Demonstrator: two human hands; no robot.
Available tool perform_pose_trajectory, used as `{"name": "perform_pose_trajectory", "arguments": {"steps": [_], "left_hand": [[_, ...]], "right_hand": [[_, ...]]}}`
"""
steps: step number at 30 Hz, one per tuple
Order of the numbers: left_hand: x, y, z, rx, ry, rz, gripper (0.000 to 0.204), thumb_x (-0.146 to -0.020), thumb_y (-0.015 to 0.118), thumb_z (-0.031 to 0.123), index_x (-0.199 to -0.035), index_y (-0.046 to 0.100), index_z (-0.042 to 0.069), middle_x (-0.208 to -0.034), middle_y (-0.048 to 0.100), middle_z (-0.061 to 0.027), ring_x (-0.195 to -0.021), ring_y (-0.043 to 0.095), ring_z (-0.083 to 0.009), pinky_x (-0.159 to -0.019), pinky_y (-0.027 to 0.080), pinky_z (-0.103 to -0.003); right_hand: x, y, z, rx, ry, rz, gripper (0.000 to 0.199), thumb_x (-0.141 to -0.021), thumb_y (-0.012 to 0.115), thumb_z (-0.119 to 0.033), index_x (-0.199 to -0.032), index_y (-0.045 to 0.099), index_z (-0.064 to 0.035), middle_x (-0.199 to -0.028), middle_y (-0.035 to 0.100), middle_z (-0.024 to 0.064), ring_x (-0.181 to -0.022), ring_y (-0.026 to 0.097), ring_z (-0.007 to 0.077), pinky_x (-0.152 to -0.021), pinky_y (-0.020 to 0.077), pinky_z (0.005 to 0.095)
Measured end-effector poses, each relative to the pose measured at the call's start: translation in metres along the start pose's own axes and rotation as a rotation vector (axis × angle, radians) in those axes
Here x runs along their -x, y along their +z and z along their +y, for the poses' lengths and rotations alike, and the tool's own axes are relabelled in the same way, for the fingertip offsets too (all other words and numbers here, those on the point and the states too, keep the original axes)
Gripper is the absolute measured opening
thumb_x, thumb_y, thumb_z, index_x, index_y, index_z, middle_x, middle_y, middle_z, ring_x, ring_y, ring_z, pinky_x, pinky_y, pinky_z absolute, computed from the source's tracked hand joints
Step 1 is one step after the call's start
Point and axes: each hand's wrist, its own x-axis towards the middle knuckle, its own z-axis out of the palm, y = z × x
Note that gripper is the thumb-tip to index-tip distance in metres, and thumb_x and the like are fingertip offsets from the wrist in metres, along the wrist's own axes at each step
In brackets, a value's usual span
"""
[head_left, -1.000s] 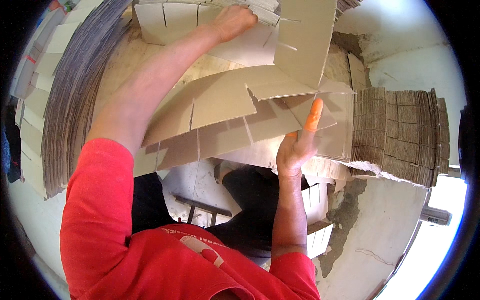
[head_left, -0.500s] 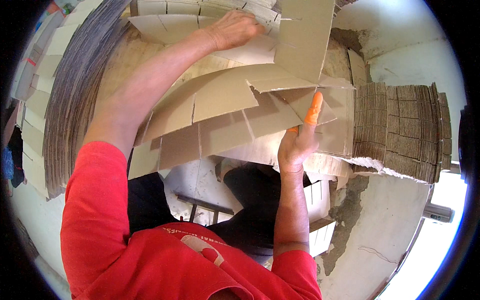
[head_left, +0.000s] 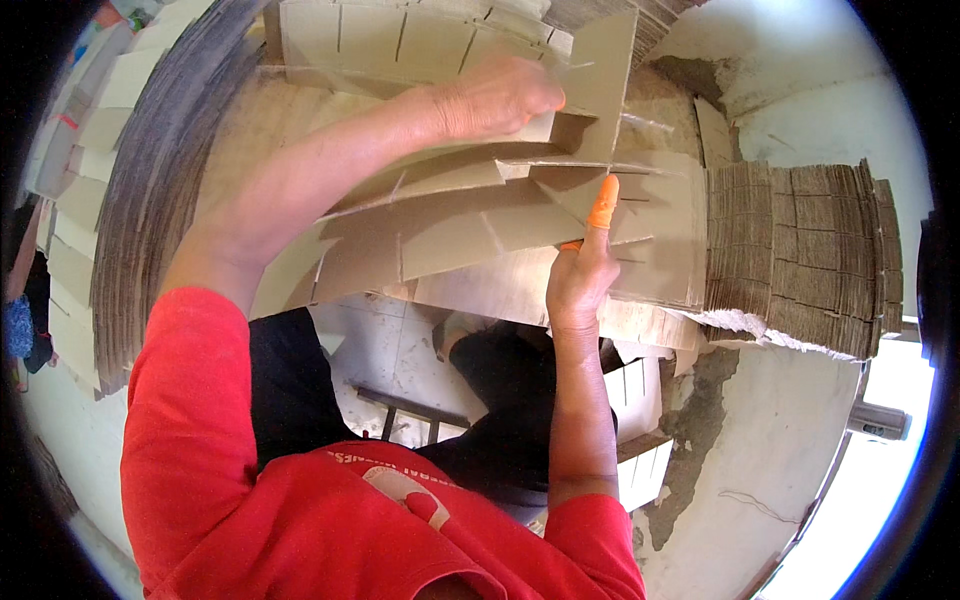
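My left hand (head_left: 505, 95), fingers curled and slightly blurred, is closed on a long slotted cardboard strip (head_left: 480, 160), mostly hidden below the hand. Beside its fingertips, a cardboard piece (head_left: 603, 85) stands upright, crossing the long strips. Closer to me, another slotted strip (head_left: 440, 240) stretches leftward from the crossing. My right hand (head_left: 583, 280) pinches the near right part of these crossed strips. An orange finger cover (head_left: 603, 203) is on its raised digit, and a second orange patch shows beside it. The fingers under the cardboard are hidden.
Slotted cardboard (head_left: 670, 225) lies flat to the right on the wooden board (head_left: 480, 292). Tall cardboard stacks stand at the right (head_left: 800, 260) and left (head_left: 165, 190). More slotted sheets (head_left: 400, 40) are at the back. A dark stool bar (head_left: 410, 405) shows below.
My left hand has moved right and slightly toward me, up to the upright piece. That piece and my right hand have shifted a little left, and the long strips have tilted.
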Motion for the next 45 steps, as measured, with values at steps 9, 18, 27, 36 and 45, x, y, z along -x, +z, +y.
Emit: {"name": "perform_pose_trajectory", "arguments": {"steps": [9, 18, 27, 36, 45], "left_hand": [[-0.021, -0.047, 0.004, 0.587, -0.469, -0.225, 0.039, -0.072, 0.075, 0.030, -0.092, 0.062, 0.000, -0.074, 0.062, -0.0121, -0.074, 0.061, -0.0267, -0.065, 0.047, -0.037], [-0.001, 0.013, -0.090, -0.419, -0.443, -0.401, 0.058, -0.070, 0.076, 0.016, -0.117, 0.044, 0.004, -0.106, 0.056, -0.0133, -0.110, 0.050, -0.0274, -0.084, 0.041, -0.041], [0.008, 0.039, -0.101, -0.532, -0.352, -0.202, 0.031, -0.077, 0.060, 0.006, -0.106, 0.051, 0.007, -0.098, 0.059, -0.0096, -0.101, 0.056, -0.0264, -0.084, 0.043, -0.039], [0.005, 0.019, -0.081, -0.241, -0.392, -0.182, 0.017, -0.075, 0.058, 0.003, -0.092, 0.057, 0.006, -0.086, 0.061, -0.0139, -0.086, 0.061, -0.0335, -0.071, 0.050, -0.043], [0.001, 0.019, -0.071, -0.248, -0.302, -0.061, 0.019, -0.070, 0.059, -0.004, -0.087, 0.059, 0.003, -0.083, 0.062, -0.0152, -0.084, 0.062, -0.0347, -0.069, 0.051, -0.044]], "right_hand": [[0.003, -0.001, 0.001, -0.059, 0.015, 0.004, 0.080, -0.077, 0.042, 0.019, -0.147, 0.027, -0.0176, -0.115, 0.063, 0.0153, -0.083, 0.063, 0.0202, -0.075, 0.0517, 0.0300], [0.005, -0.005, -0.006, -0.107, -0.014, -0.003, 0.072, -0.081, 0.044, 0.018, -0.144, 0.032, -0.0128, -0.120, 0.061, 0.0136, -0.087, 0.061, 0.0158, -0.080, 0.0484, 0.0248], [0.001, 0.002, 0.000, -0.250, -0.134, 0.095, 0.065, -0.083, 0.045, 0.018, -0.142, 0.036, -0.0090, -0.114, 0.062, 0.0084, -0.092, 0.058, 0.0130, -0.085, 0.0458, 0.0236], [0.000, -0.006, -0.004, -0.125, -0.092, 0.044, 0.078, -0.074, 0.042, 0.022, -0.143, 0.035, -0.0125, -0.107, 0.065, 0.0105, -0.073, 0.055, 0.0087, -0.069, 0.0469, 0.0198], [0.000, -0.009, 0.001, -0.076, -0.072, -0.006, 0.085, -0.070, 0.042, 0.021, -0.145, 0.032, -0.0175, -0.086, 0.064, 0.0131, -0.066, 0.057, 0.0186, -0.063, 0.0491, 0.0272]]}}
